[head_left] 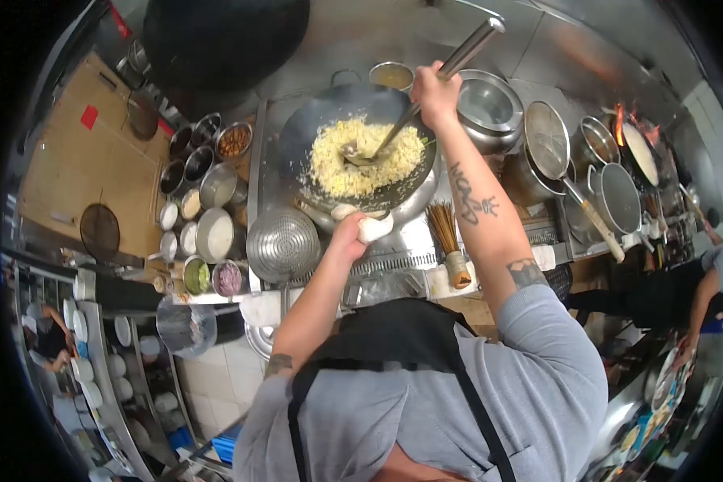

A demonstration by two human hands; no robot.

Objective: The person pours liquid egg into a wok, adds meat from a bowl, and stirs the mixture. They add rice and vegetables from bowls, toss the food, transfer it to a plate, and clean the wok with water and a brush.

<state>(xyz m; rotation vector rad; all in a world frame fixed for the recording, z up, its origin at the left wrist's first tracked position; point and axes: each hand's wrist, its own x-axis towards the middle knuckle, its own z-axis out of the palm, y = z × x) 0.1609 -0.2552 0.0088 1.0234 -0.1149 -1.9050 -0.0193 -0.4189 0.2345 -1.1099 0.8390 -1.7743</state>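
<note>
A dark wok [297,128] sits on the stove in front of me, holding yellowish fried rice [333,165] with bits of egg. My left hand [348,239] is closed round a folded white cloth [375,229] at the wok's near edge; the part of the wok under the cloth is hidden. My right hand [438,98] is wrapped round the shaft of a long metal ladle [398,127]. The ladle slants down to the left, its bowl resting in the rice with some rice in it.
To the wok's left lies a perforated strainer [283,245], near several ingredient bowls [215,233]. A bamboo brush [443,229] stands at its lower right. Further right are a lidded pot [488,104], a mesh skimmer [547,140] and flames [621,124]. Another person [703,293] works at far right.
</note>
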